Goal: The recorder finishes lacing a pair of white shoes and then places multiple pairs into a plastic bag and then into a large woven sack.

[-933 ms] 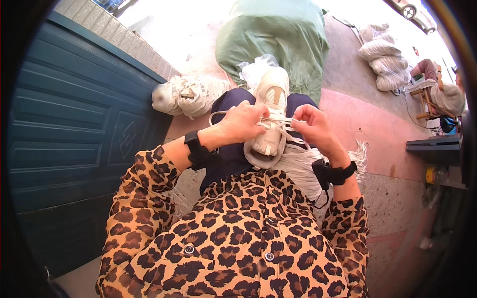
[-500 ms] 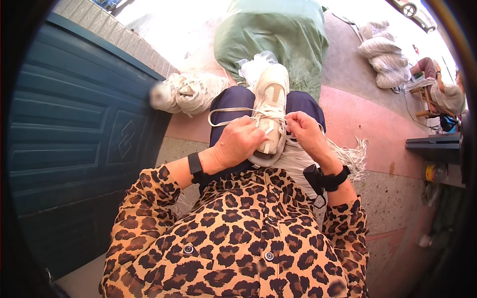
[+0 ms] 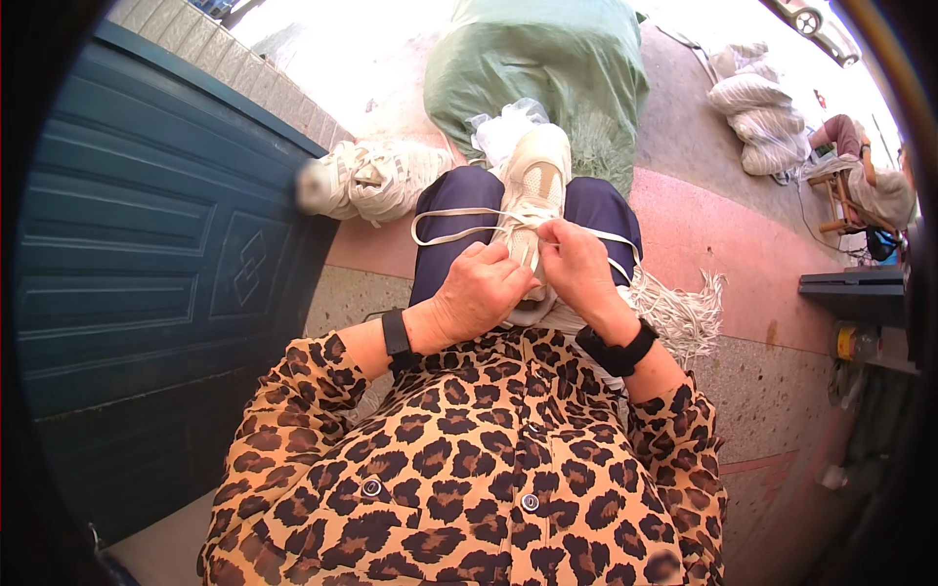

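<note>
A cream sneaker (image 3: 543,161) rests between my knees, toe pointing away from me. Its white shoelace (image 3: 451,212) loops out over both thighs. My right hand (image 3: 578,266) is closed in a pinch at the lacing, on the lace. Curled over the shoe's near part, my left hand (image 3: 479,287) has its fingers closed, and what they grip is hidden. Both hands are close together, covering much of the upper lacing and the shoe's opening.
White laces lie in a bundle (image 3: 684,308) beside my right thigh. Wrapped cream shoes (image 3: 391,181) sit by the blue door (image 3: 127,264). A green sack (image 3: 537,63) stands ahead. Farther right are pale sacks (image 3: 757,117) and another seated person (image 3: 879,186).
My right hand has moved left and inward over the shoe, close to my left hand. My left hand has shifted slightly right and down. The lace loop over my right thigh now shows.
</note>
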A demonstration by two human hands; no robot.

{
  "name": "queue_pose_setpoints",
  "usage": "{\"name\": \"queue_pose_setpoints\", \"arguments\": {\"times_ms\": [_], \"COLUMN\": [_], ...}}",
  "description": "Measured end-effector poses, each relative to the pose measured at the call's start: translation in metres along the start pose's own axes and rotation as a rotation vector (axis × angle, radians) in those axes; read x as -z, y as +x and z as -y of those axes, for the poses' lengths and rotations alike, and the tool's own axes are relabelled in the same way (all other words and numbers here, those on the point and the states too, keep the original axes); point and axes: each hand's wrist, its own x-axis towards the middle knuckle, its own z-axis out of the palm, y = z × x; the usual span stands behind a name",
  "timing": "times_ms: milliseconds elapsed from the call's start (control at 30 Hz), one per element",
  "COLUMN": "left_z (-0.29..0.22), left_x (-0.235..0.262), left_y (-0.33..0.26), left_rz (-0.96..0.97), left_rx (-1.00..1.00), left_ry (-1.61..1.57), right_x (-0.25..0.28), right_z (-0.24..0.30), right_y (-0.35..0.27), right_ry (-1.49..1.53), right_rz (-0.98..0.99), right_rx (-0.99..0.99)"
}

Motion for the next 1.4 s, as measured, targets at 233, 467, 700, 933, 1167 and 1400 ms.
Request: {"name": "queue_pose_setpoints", "arguments": {"times_ms": [233,467,700,933,1167,1400], "left_z": [0.014,0.034,0.038,0.068,0.120,0.204], "left_x": [0.008,-0.004,0.007,0.058,0.107,0.216], "left_y": [0.004,0.028,0.027,0.000,-0.041,-0.122], "left_rz": [-0.162,0.123,0.317,0.309,0.029,-0.490], "left_rx": [0.096,0.341,0.119,0.271,0.598,0.803], "left_ry": [0.023,-0.403,0.072,0.339,0.738,0.903], "right_x": [0.011,0.014,0.043,0.062,0.037,0.023], "right_z": [0.010,0.014,-0.026,-0.005,-0.006,-0.021], "right_y": [-0.006,-0.005,0.021,0.048,0.029,0.009], "right_ry": [-0.189,-0.122,-0.305,-0.470,-0.850,-0.451], "right_rz": [-0.062,-0.078,-0.045,0.639,-0.019,-0.258], "right_rx": [0.278,0.134,0.216,0.019,0.260,0.014]}}
